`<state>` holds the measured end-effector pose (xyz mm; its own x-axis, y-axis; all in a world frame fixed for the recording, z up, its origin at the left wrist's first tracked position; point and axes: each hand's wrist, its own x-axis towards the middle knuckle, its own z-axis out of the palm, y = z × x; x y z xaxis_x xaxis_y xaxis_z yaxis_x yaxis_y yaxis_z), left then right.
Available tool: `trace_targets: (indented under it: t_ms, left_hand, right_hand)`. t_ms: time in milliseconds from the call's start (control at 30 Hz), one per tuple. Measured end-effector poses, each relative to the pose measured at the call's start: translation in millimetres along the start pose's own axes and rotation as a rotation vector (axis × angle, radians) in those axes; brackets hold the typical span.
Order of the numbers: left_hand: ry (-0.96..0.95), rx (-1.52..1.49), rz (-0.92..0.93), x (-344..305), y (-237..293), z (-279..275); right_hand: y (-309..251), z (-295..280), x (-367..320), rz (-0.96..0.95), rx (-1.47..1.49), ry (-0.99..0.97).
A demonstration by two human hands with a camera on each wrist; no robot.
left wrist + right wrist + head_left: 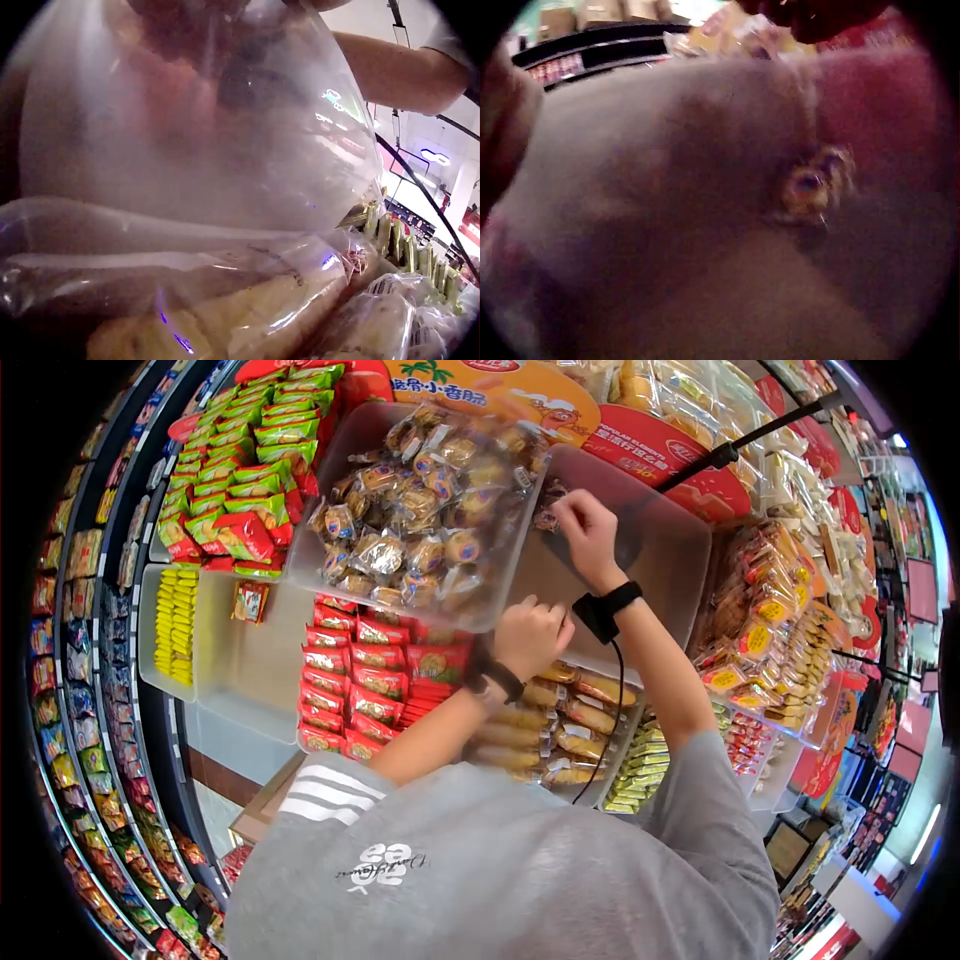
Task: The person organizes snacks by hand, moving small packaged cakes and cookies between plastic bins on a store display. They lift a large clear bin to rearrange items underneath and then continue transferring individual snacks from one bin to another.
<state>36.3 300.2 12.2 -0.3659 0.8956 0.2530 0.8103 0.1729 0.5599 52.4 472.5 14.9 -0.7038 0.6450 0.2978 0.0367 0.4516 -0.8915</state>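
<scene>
My left hand [533, 635] grips the front rim of a translucent plastic bin [665, 575] near its left corner. From the left wrist, the bin's cloudy wall [202, 165] fills the view, with reddish blurred fingers showing at its top. My right hand [588, 532] is bent down inside this bin on its left side, fingertips beside a few wrapped snacks [550, 505]. A small wrapped snack [810, 187] lies low in the bin in the right wrist view, below the dark fingers [817, 19]. I cannot tell whether those fingers hold anything.
A heaped bin of wrapped round cakes [420, 510] adjoins on the left. Red packets [355, 670] and bagged bread rolls [575, 725] lie in front. A black pole [750, 445] slants behind the right hand, and a cable [612, 710] hangs from the right wrist.
</scene>
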Motion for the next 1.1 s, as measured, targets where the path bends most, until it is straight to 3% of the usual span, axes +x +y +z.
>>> trace_targets:
  t_ms: [33,100,133,300,400,433,467,567,633,667,800,900,967,1100]
  left_hand:
    - [-0.046,0.011,0.006,-1,0,1]
    - [-0.075,0.021,0.007,-3,-2,4]
    - [-0.117,0.037,0.018,-3,-4,5]
    - [-0.177,0.105,-0.014,-4,-7,11]
    - [-0.203,0.067,-0.076,-2,-7,9]
    - [-0.234,0.012,-0.099,-1,-6,8]
    - [-0.228,0.012,-0.094,0,-5,8]
    - [-0.247,0.028,-0.09,3,0,-1]
    - [-0.019,-0.052,-0.021,1,-3,5]
    - [-0.024,-0.055,-0.013,1,-2,4]
    - [-0.043,-0.009,-0.017,2,2,2]
    - [-0.009,-0.017,-0.01,2,0,5]
    - [-0.015,-0.015,-0.012,2,0,6]
    - [-0.022,-0.025,-0.019,3,0,6]
  right_hand:
    - [-21,2,7,-0.367,-0.214,-0.12]
    - [-70,16,12,-0.188,-0.194,-0.49]
    - [-69,27,11,-0.285,-0.297,-0.509]
    - [-61,54,12,-0.295,-0.427,-0.637]
    - [-64,48,16,-0.336,-0.384,-0.656]
    - [-66,43,17,-0.265,-0.337,-0.667]
    - [-67,36,17,-0.27,-0.342,-0.664]
    - [-56,9,11,0.148,0.042,-0.208]
    - [-30,-15,6,0.236,0.154,0.002]
    - [-8,-26,1,0.295,0.135,0.059]
    - [35,-37,-27,0.497,-0.121,-0.102]
    - [52,-24,-37,0.51,-0.159,-0.119]
    - [83,-13,-37,0.377,-0.415,-0.139]
    - [102,5,-37,0.411,-0.359,0.033]
